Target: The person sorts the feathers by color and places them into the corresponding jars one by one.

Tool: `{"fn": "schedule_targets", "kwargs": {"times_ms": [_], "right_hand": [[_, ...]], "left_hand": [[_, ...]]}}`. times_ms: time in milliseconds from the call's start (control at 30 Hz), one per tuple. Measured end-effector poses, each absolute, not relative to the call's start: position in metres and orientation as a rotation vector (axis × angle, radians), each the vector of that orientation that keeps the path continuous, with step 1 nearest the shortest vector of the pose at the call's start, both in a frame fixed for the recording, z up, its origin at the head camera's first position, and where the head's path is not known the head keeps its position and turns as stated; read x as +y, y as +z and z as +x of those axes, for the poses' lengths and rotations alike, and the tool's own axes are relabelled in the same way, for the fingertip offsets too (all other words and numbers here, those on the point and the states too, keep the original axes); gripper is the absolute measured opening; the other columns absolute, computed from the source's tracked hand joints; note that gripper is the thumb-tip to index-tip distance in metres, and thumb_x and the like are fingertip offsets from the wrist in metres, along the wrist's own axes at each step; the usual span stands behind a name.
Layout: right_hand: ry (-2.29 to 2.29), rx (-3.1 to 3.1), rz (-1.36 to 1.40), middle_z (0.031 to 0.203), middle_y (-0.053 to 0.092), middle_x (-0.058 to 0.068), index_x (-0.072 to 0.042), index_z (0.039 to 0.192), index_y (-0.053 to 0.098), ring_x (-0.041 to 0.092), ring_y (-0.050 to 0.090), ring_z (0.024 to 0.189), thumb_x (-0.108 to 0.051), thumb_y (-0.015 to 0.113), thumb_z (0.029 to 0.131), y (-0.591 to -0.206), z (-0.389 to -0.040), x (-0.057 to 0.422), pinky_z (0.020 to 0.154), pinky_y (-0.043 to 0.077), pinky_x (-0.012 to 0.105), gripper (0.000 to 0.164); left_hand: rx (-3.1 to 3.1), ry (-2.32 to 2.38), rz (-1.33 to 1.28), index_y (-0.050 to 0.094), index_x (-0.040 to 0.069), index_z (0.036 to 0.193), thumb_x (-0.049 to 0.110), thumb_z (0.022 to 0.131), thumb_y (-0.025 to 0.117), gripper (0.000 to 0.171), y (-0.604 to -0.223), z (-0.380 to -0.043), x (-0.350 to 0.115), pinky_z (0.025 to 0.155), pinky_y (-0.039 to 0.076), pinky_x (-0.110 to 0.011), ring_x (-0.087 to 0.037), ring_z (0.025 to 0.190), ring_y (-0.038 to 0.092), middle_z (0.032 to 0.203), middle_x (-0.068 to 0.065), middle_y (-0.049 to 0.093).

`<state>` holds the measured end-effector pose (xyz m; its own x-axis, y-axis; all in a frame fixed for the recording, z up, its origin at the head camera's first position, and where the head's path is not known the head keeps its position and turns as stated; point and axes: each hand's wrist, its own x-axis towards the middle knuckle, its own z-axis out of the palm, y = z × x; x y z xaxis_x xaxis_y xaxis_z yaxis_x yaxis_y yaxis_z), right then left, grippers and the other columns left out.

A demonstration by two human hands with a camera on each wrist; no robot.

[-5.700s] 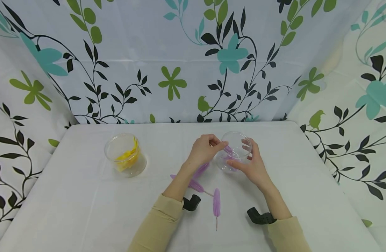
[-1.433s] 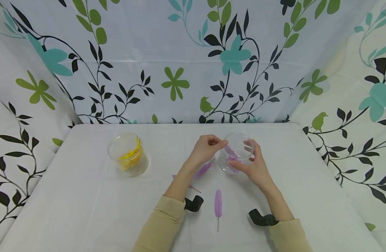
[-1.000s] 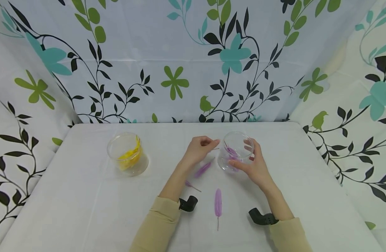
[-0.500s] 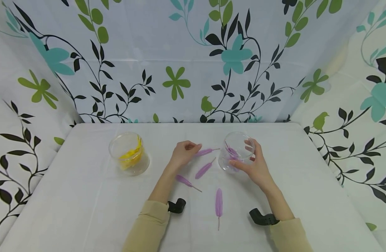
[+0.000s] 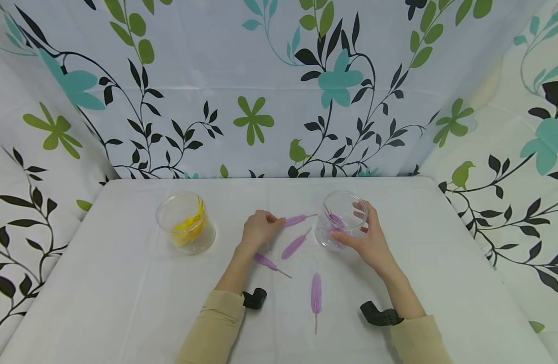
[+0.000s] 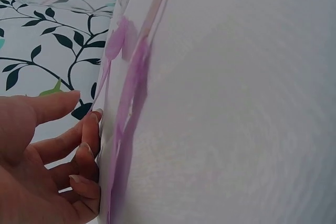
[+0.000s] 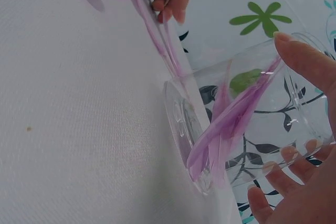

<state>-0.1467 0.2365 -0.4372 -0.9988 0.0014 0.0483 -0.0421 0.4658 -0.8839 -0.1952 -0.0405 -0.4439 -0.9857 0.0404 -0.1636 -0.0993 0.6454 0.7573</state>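
Note:
My left hand (image 5: 260,228) is low over the table at the tip of the farthest purple feather (image 5: 296,220). In the left wrist view the thumb and index finger are apart, with the index fingertip right at the feather (image 6: 115,40). My right hand (image 5: 370,237) grips a clear glass jar (image 5: 323,235) from its right side, thumb in front and fingers behind. Several purple feathers (image 7: 236,114) lean inside that jar. More purple feathers lie on the table: one (image 5: 296,246) beside the jar, one (image 5: 266,262) near my left wrist, and one (image 5: 316,293) closer to me.
A second clear glass jar (image 5: 159,222), holding yellow feathers (image 5: 188,231), stands on the left of the white-covered table (image 5: 124,283). Behind the table hangs a leaf-patterned curtain (image 5: 192,60). Black camera mounts (image 5: 380,314) sit on both wrists.
My left hand has let go of a purple feather at the right jar's rim and moved left to the farthest feather on the table. My right hand still holds the jar.

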Motion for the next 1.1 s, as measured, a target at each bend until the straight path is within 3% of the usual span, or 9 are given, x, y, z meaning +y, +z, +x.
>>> {"fn": "schedule_targets", "kwargs": {"times_ms": [200, 433, 600, 800, 1000, 1100], "right_hand": [[1.605, -2.653, 0.043, 0.159, 0.032, 0.007, -0.018, 0.157, 0.016, 0.030, 0.030, 0.146, -0.039, 0.085, 0.078, -0.437, -0.147, 0.236, 0.113, 0.033, 0.058, 0.107], [1.610, -2.647, 0.049, 0.159, 0.032, 0.007, -0.018, 0.157, 0.016, 0.030, 0.030, 0.146, -0.039, 0.085, 0.078, -0.438, -0.147, 0.236, 0.112, 0.033, 0.058, 0.108], [1.604, -2.644, 0.056, 0.158, 0.033, 0.007, -0.018, 0.156, 0.016, 0.029, 0.030, 0.146, -0.039, 0.085, 0.078, -0.438, -0.147, 0.236, 0.113, 0.033, 0.057, 0.107], [1.605, -2.639, 0.066, 0.158, 0.033, 0.008, -0.017, 0.156, 0.017, 0.031, 0.029, 0.146, -0.035, 0.084, 0.080, -0.438, -0.146, 0.236, 0.113, 0.032, 0.057, 0.103], [1.600, -2.632, 0.070, 0.158, 0.033, 0.007, -0.018, 0.156, 0.019, 0.030, 0.030, 0.146, -0.036, 0.085, 0.079, -0.438, -0.146, 0.237, 0.112, 0.033, 0.056, 0.102], [1.595, -2.631, 0.069, 0.157, 0.034, 0.007, -0.018, 0.155, 0.019, 0.029, 0.031, 0.145, -0.037, 0.085, 0.078, -0.438, -0.146, 0.237, 0.112, 0.034, 0.056, 0.103]], "left_hand": [[2.696, 1.255, -0.054, 0.074, 0.004, 0.096, 0.031, 0.092, 0.068, 0.028, -0.446, -0.194, -0.040, 0.075, 0.052, -0.036, -0.024, 0.084, 0.065, 0.094, -0.010, 0.074], [2.676, 1.256, -0.036, 0.076, 0.006, 0.094, 0.025, 0.091, 0.068, 0.021, -0.449, -0.195, -0.041, 0.079, 0.052, -0.038, -0.024, 0.086, 0.065, 0.091, -0.008, 0.073], [2.587, 1.365, -0.029, 0.075, 0.007, 0.098, 0.029, 0.093, 0.066, 0.024, -0.451, -0.196, -0.046, 0.077, 0.048, -0.032, -0.020, 0.085, 0.060, 0.093, -0.006, 0.071], [2.463, 1.572, -0.014, 0.075, 0.006, 0.101, 0.030, 0.095, 0.068, 0.026, -0.438, -0.193, -0.051, 0.069, 0.046, -0.026, -0.018, 0.081, 0.058, 0.095, -0.010, 0.071], [2.413, 1.685, 0.020, 0.074, 0.007, 0.103, 0.033, 0.096, 0.066, 0.028, -0.418, -0.191, -0.053, 0.072, 0.045, -0.028, -0.020, 0.084, 0.056, 0.104, -0.017, 0.071], [2.404, 1.727, 0.059, 0.074, 0.005, 0.104, 0.034, 0.096, 0.066, 0.031, -0.408, -0.190, -0.051, 0.075, 0.043, -0.030, -0.022, 0.090, 0.058, 0.100, -0.015, 0.071]]}}
